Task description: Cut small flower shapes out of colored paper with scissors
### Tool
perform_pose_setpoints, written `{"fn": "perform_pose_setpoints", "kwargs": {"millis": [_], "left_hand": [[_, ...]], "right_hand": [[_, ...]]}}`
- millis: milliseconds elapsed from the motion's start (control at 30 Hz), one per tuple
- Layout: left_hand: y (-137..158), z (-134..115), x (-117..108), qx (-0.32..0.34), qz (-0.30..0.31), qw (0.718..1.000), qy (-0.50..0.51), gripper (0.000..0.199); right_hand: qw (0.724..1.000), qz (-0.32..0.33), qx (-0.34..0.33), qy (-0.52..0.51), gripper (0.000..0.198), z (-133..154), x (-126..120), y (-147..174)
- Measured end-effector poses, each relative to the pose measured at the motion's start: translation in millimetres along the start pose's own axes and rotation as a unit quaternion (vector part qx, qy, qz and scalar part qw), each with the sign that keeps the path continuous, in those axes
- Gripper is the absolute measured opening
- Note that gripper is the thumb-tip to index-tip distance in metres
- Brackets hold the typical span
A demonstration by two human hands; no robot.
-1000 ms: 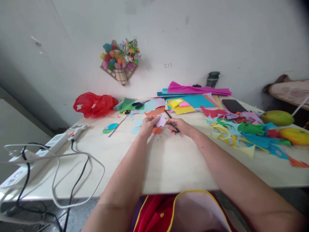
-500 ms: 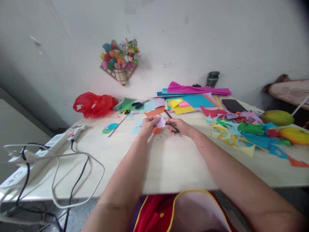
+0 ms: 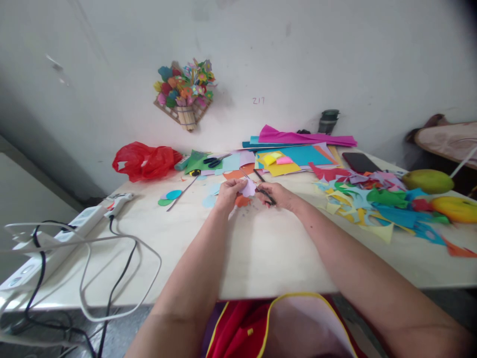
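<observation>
The left hand (image 3: 228, 194) held a lilac paper piece (image 3: 248, 187) in a closed pinch above the table (image 3: 272, 248); the right hand (image 3: 278, 194), curled round black-handled scissors (image 3: 269, 198), held them just beside the piece's right edge.

1. Pale lilac is shown by the small, flat paper piece (image 3: 249, 188).
2. Black is seen on the looped scissor handles (image 3: 271, 199).
3. The round paper discs are coloured blue (image 3: 174, 194) and green (image 3: 164, 202).
4. The crumpled plastic bag (image 3: 149, 165) is tinted translucent red.
5. The red cloth garment (image 3: 238, 330) is edged in yellow.
6. Jagged paper scraps (image 3: 387, 198) are mixed in green, blue, yellow, red and lilac.
</observation>
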State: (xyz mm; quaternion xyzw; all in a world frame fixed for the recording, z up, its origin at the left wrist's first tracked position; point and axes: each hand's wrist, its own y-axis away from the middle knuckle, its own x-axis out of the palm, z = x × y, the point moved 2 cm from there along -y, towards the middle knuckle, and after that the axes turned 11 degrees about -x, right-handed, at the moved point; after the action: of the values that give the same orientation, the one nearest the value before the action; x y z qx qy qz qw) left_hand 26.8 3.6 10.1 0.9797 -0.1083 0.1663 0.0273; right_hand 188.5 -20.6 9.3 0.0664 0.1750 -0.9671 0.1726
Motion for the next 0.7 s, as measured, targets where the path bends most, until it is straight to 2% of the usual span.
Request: {"fn": "perform_pose_setpoints", "kwargs": {"millis": [700], "left_hand": [[-1.4, 0.8, -0.6, -0.001, -0.010, 1.000, 0.006, 0.036]], "right_hand": [[1.000, 0.001, -0.007, -0.016, 0.031, -8.4, -1.0, -2.8]]}}
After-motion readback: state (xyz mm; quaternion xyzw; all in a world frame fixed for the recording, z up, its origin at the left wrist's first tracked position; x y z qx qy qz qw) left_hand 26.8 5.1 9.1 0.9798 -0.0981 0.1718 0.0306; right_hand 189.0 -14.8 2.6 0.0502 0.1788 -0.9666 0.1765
